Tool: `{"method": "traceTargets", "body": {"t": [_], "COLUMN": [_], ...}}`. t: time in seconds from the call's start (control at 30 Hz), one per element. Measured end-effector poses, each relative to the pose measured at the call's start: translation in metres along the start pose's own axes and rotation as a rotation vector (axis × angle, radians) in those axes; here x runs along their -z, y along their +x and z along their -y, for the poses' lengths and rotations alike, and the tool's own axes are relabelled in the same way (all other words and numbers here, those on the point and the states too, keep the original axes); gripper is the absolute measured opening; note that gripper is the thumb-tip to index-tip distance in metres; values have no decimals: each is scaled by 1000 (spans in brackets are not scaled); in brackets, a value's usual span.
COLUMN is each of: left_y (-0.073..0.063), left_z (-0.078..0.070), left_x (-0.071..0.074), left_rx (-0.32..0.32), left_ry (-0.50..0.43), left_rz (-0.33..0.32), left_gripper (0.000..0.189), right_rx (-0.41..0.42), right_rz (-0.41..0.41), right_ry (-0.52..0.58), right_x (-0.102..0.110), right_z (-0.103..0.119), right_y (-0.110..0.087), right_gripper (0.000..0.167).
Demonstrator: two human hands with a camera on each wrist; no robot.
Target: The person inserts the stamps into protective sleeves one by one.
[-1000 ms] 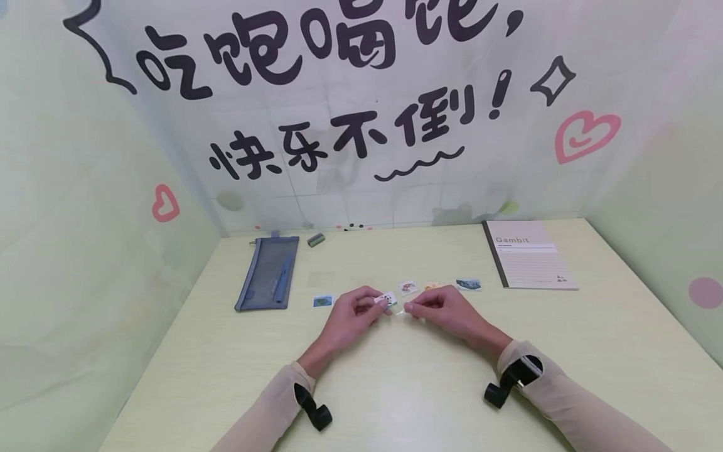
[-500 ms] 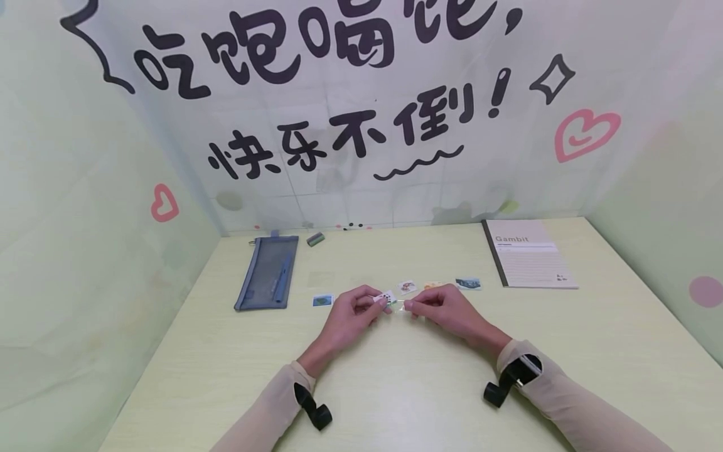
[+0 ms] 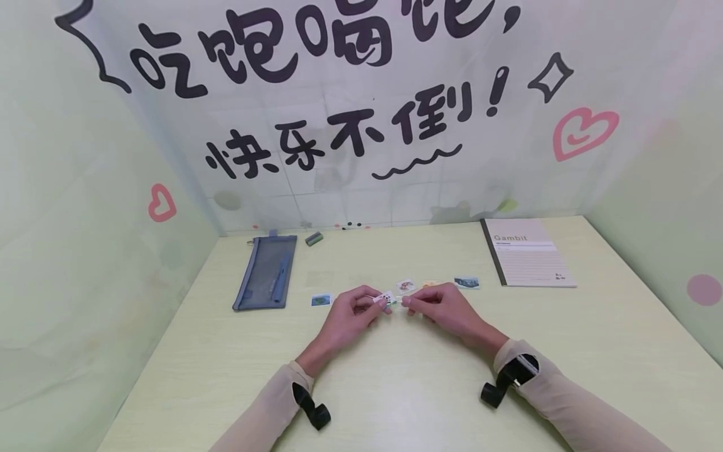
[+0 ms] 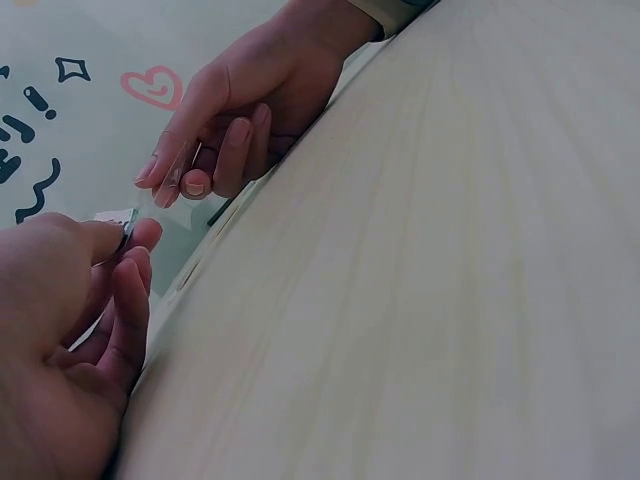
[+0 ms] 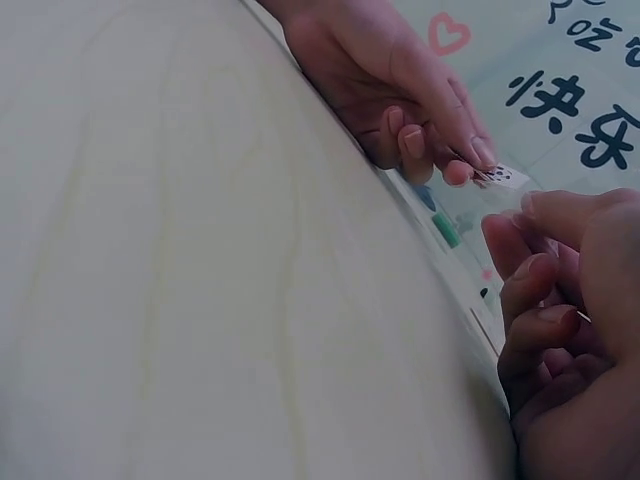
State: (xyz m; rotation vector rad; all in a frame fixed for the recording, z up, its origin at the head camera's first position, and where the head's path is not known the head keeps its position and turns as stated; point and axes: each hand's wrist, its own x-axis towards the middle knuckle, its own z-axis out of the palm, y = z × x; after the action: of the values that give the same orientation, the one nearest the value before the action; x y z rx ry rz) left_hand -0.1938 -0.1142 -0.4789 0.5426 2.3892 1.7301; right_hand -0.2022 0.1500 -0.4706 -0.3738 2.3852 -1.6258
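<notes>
Gripping a small dotted card between thumb and fingers, the left hand holds it just above the surface, near the middle. Only the card's edge area is covered, probably so that its printed face and right side stay accessible. The right hand faces it from the right, thumb and index finger pinching a thin, transparent film. Such a fine fingertip hold seems suited to something so light and flimsy. The hands sit close but apart, with the card and film between them; whether the film is attached to the card, I cannot tell.

Other small pictures lie around the hands: a blue-green card just left of the left hand, a white card beyond the gap between the hands, an orange card partly hidden by the right hand, and a blue card to its far right. The orange one is the most likely to be brushed, in my judgement. Farther left rest a mesh pouch with a blue pen showing through and a small greenish block; at far right lies a notebook. These last three stand well apart from the hands, so they hardly obstruct.
</notes>
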Motion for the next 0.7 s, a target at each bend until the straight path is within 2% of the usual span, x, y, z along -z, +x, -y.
{"method": "traceTargets", "body": {"t": [0.37,0.7], "left_y": [0,-1], "left_z": [1,-1], "left_x": [0,0], "left_rx": [8,16], "left_ry": [0,-1], "left_rz": [29,66], "left_gripper": [23,20], "right_rx": [-15,12], "right_rz": [4,11], "right_ry": [36,30], "right_x": [1,1], "right_z": [1,0], "right_y": [-1,-1], "right_gripper": [27,23]}}
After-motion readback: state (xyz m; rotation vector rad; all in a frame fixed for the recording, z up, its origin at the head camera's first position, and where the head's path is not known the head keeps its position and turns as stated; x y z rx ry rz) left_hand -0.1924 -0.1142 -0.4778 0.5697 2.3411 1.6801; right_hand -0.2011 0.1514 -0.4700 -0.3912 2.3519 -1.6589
